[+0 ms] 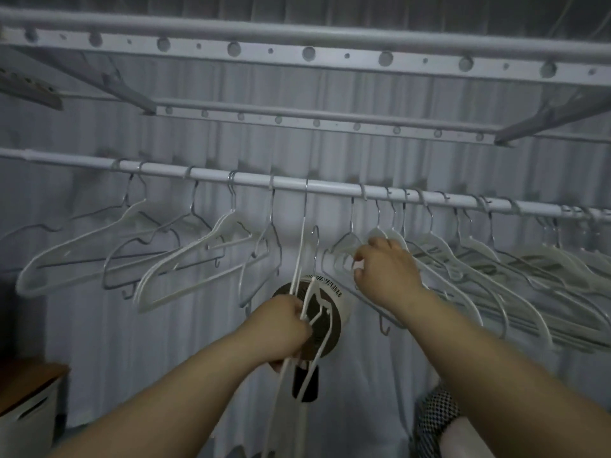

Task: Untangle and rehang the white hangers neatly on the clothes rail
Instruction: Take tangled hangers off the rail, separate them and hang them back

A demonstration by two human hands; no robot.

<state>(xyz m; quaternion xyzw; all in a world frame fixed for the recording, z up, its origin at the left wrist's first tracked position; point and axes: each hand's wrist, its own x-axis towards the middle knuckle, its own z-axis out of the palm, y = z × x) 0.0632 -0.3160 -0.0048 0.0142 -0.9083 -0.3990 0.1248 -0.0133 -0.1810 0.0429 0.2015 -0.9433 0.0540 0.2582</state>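
Note:
A white clothes rail [330, 186] runs across the middle, sloping down to the right. Several white hangers [185, 259] hang spaced out along its left half. A tight, tangled bunch of white hangers [489, 259] crowds the right half. My left hand [284, 325] grips white hangers [302, 259] seen edge-on; one hook is over the rail, another hook ends free below it. My right hand [386, 266] has its fingers curled on the left end of the bunch, at a hanger's shoulder [344, 256].
A small round fan [334, 292] on a dark handle sits behind the left hand. Two perforated white bars [307, 54] of a drying rack run overhead. A white curtain hangs behind. A white bin [26, 414] stands at lower left, checkered fabric [436, 414] at lower right.

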